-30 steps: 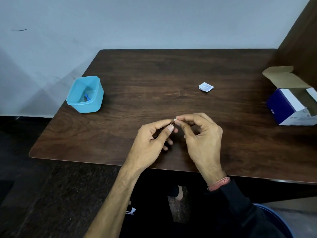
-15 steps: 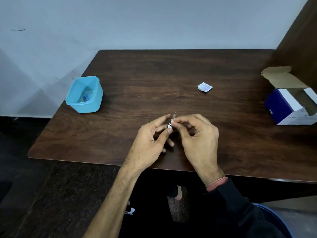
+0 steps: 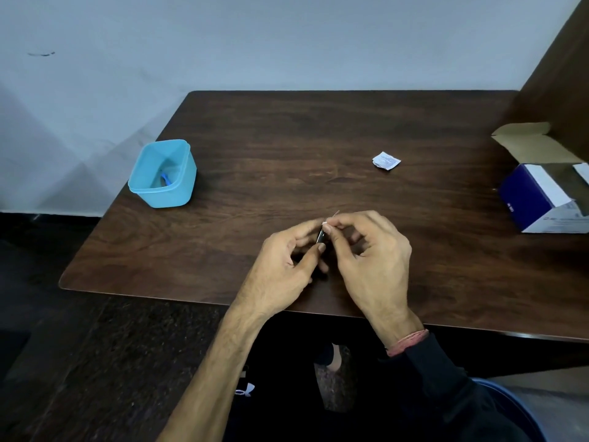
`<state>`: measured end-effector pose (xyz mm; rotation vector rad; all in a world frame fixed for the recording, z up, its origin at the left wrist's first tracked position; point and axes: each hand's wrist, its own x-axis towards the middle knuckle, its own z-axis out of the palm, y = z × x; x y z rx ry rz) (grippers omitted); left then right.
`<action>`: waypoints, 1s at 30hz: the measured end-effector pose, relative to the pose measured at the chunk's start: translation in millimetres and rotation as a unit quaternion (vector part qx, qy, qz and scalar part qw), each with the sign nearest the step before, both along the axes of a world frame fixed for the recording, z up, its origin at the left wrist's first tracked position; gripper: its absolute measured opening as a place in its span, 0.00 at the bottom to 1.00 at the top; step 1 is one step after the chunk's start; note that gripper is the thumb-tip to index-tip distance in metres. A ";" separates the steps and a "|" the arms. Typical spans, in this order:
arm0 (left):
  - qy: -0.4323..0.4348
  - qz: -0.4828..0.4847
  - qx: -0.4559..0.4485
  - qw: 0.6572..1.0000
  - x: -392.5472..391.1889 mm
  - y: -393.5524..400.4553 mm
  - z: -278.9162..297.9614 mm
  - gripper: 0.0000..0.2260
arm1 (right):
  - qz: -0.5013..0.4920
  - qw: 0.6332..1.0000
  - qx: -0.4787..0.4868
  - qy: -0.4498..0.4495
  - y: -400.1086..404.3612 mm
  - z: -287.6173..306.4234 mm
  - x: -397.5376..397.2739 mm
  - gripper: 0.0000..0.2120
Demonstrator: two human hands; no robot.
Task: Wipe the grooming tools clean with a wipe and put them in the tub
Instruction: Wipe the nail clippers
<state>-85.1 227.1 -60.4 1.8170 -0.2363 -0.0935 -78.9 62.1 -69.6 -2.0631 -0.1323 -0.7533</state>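
Over the near middle of the dark wooden table (image 3: 287,138), my left hand (image 3: 283,266) pinches a small thin metal grooming tool (image 3: 321,235) by its lower end. My right hand (image 3: 373,260) pinches a tiny white wipe (image 3: 325,223) round the tool's upper part, and the tool's thin tip pokes out above my fingers. A light blue tub (image 3: 162,173) stands at the table's left edge with a blue tool (image 3: 166,180) lying inside it.
A torn white wipe sachet (image 3: 386,160) lies right of the table's centre. An open blue and white cardboard box (image 3: 548,199) sits at the right edge, next to a dark wooden side panel (image 3: 561,81). A pale wall runs behind the table.
The tool's shaft now shows further out between my hands. My right hand's fingers with the wipe have slid along it. Both hands have stayed over the same spot.
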 end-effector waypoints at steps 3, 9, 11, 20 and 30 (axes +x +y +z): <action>0.014 0.008 0.006 1.000 0.2 -0.3 -1.0 0.20 | -0.016 0.999 0.036 0.008 -1.6 0.7 1.5 0.05; 0.013 0.007 0.014 1.000 0.2 0.5 -1.8 0.19 | -0.005 0.998 0.066 0.021 -2.0 3.4 -0.5 0.05; 0.013 0.005 0.017 1.000 0.1 0.0 -1.7 0.19 | -0.005 0.997 0.067 0.027 -2.5 3.9 -0.5 0.05; 0.013 0.006 0.022 1.000 1.4 0.4 -2.5 0.18 | 0.001 0.998 0.043 0.040 -2.3 1.5 0.1 0.06; 0.007 0.007 0.027 1.000 2.2 1.1 -5.6 0.19 | 0.004 0.997 0.045 0.056 -4.4 1.1 0.7 0.06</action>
